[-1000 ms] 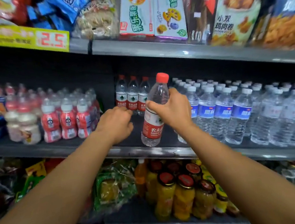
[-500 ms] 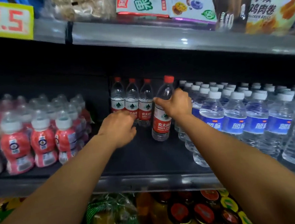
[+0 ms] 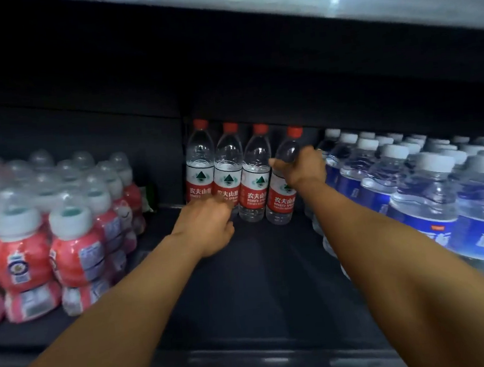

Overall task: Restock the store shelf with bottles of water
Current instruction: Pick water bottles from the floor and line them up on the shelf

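Three clear water bottles with red caps and red labels (image 3: 227, 175) stand in a row at the back of the dark shelf (image 3: 271, 282). A fourth red-label bottle (image 3: 282, 200) stands at the right end of that row, and my right hand (image 3: 300, 165) grips its upper body below the cap. My left hand (image 3: 206, 223) is low in front of the row with its fingers curled, touching or nearly touching the bases of the left bottles; whether it holds anything is hidden.
Packs of small red-and-pink drink bottles with white caps (image 3: 51, 236) fill the shelf's left side. Blue-label water bottles with white caps (image 3: 417, 187) crowd the right. The upper shelf's underside (image 3: 308, 7) hangs overhead. Bare shelf floor lies in front of the red-label row.
My right hand has carried the bottle deeper into the shelf, setting it beside the three at the back. My left hand has also reached further in, and my head has moved closer.
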A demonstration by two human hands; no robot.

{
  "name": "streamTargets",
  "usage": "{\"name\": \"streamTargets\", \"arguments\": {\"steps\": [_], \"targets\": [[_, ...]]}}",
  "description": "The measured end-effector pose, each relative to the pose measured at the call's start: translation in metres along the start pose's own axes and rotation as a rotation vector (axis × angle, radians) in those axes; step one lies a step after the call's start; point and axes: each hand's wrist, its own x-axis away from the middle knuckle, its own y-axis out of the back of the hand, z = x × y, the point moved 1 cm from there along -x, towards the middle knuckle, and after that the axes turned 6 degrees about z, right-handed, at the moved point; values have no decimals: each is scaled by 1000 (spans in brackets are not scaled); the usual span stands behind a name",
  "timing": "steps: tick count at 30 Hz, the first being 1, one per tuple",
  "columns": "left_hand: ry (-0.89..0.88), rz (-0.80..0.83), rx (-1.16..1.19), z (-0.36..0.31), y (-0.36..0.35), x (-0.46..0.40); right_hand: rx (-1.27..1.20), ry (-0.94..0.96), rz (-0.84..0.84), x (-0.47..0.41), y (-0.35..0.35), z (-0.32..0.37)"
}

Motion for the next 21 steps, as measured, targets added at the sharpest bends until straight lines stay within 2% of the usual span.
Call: {"name": "streamTargets", "arguments": {"steps": [11,17,21], "targets": [[18,19,1,11,-22,-14,-48,-19,54,-24,-9,-7],[24,35,2,5,-14,-2,-51,6,129,-18,-3,-6],[22,35,-9,3,-2,8,-29,-4,235,-12,2,-9]]}}
